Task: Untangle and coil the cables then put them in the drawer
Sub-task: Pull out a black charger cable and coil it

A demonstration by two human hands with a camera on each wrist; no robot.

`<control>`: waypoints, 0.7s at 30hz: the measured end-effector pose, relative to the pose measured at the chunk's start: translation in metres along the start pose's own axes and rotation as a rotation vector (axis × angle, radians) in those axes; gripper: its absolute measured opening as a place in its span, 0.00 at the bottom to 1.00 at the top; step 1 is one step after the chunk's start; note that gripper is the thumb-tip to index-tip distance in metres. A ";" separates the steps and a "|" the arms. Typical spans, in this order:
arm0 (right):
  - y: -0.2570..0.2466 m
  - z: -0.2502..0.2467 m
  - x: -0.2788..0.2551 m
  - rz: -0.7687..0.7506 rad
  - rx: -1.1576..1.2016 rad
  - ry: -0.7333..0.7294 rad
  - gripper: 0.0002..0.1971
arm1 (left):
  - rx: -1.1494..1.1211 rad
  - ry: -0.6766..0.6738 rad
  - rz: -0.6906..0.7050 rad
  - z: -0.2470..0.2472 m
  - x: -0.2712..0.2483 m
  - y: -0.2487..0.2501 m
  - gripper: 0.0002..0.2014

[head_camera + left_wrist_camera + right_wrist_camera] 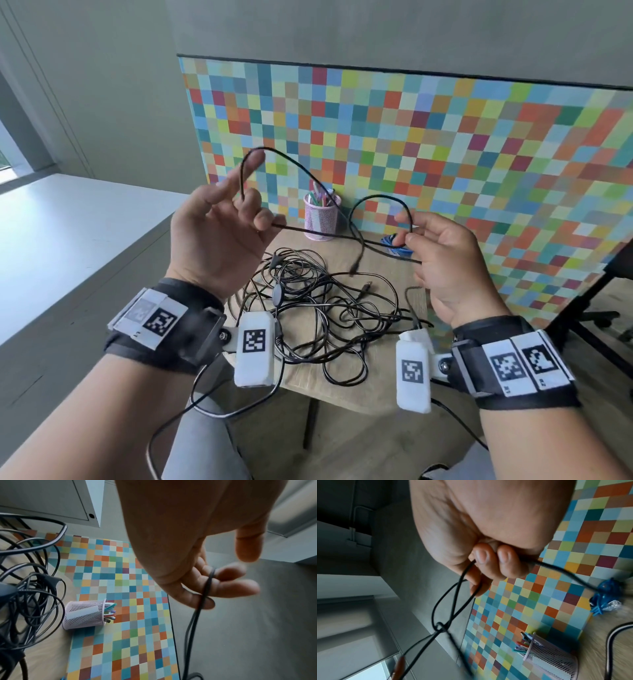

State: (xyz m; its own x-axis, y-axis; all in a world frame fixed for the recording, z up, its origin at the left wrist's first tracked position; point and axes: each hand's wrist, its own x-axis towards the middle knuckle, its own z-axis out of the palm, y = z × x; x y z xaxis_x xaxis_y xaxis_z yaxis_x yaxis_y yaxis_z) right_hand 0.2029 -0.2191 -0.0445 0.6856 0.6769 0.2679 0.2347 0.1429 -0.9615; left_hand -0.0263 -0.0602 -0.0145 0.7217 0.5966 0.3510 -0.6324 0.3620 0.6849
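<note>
Now both grips clamped on black cable: left hand hooking loop, right hand pinching.

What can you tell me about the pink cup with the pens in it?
The pink pen cup is a small round holder made of fine mesh that looks like metal, so you can see through its wall. It stands upright on the wooden table, at the back, close to the colourful checkered board. Several pens and markers in green, pink and purple stick out of the top. Neither hand touches it. A thin black cable held up in the air passes in front of it in the head view.
</note>
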 end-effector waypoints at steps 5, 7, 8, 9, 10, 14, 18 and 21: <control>-0.002 -0.003 0.002 0.049 0.036 0.101 0.16 | 0.062 0.265 0.154 -0.002 0.003 0.004 0.31; -0.001 0.000 0.002 0.039 0.003 0.091 0.15 | 0.149 0.326 0.173 0.001 0.004 0.002 0.35; 0.000 0.002 0.002 0.034 -0.021 0.084 0.15 | 0.176 0.341 0.184 0.002 0.004 -0.001 0.36; 0.002 0.003 0.003 0.038 -0.033 0.083 0.15 | 0.194 0.356 0.203 0.003 0.004 -0.005 0.37; 0.003 0.005 0.003 0.049 -0.032 0.086 0.15 | 0.218 0.379 0.230 0.004 0.005 -0.008 0.38; 0.005 0.003 0.003 0.071 -0.027 0.118 0.13 | 0.408 0.499 0.346 0.002 0.007 -0.012 0.35; 0.003 0.000 0.001 0.074 -0.006 0.124 0.07 | 0.624 0.599 0.218 -0.005 0.011 -0.013 0.28; -0.004 -0.003 0.001 0.129 0.054 0.088 0.06 | 0.749 0.594 -0.001 -0.008 0.011 -0.016 0.24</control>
State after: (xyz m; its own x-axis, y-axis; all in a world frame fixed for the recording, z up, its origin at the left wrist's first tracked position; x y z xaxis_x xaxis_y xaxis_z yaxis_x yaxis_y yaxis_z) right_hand 0.2041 -0.2213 -0.0401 0.7663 0.6262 0.1437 0.1049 0.0987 -0.9896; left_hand -0.0105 -0.0534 -0.0264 0.3310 0.9373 0.1093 -0.1382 -0.0664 0.9882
